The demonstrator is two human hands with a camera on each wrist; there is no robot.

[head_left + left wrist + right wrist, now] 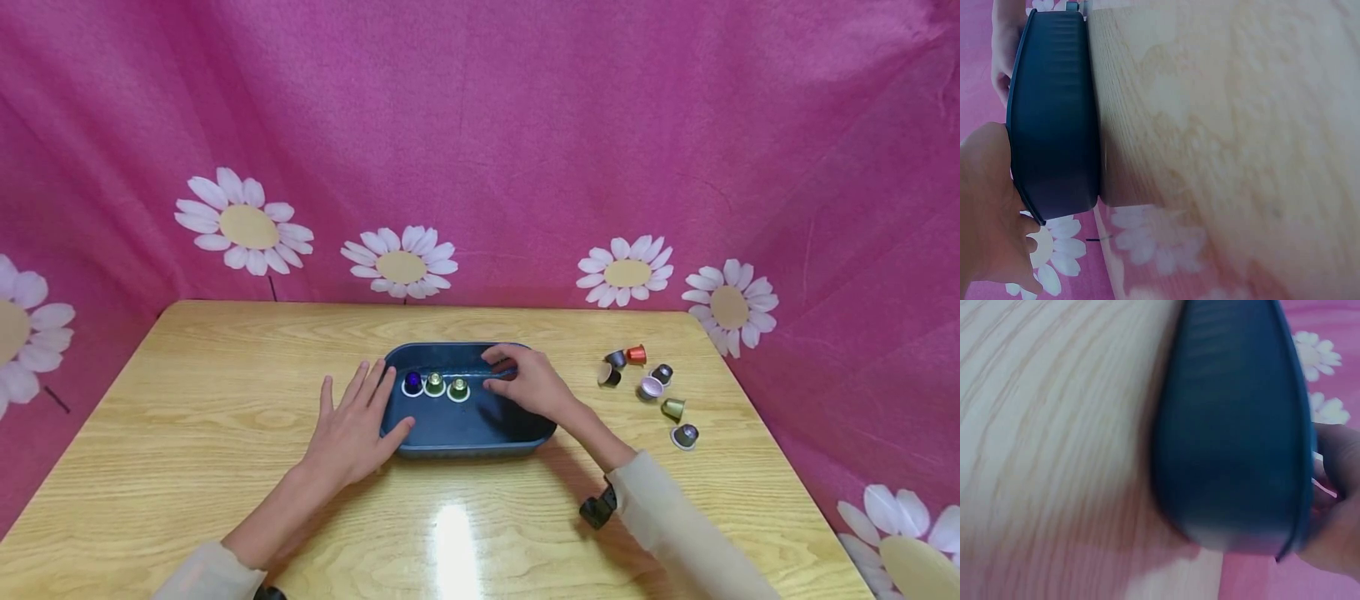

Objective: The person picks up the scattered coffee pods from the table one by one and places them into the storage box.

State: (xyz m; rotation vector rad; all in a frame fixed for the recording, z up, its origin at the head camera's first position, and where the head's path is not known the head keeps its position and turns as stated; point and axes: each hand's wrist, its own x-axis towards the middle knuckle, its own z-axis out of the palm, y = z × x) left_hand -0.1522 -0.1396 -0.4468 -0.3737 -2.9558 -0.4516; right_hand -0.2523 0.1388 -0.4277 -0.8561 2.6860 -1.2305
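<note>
A deep dark-blue rectangular tray (472, 450) stands on the table. Inside, toward its left, three coffee capsules sit in a row on their rims: a dark blue capsule (413, 382), a green capsule (435, 383) and another green capsule (459, 389). My left hand (351, 433) rests at the tray's left rim with its fingers spread. Over the tray's right half is my right hand (531, 383), thumb and fingers bent but apart, and I see nothing between them. The right wrist view is blurred, and the tray wall partly hides those fingers.
Several loose capsules lie to the right of the tray, among them a red capsule (636, 355), a lilac-rimmed capsule (650, 387), an olive capsule (673, 408) and a dark grey capsule (685, 437). A pink flowered cloth (510, 167) hangs behind the wooden table (247, 392).
</note>
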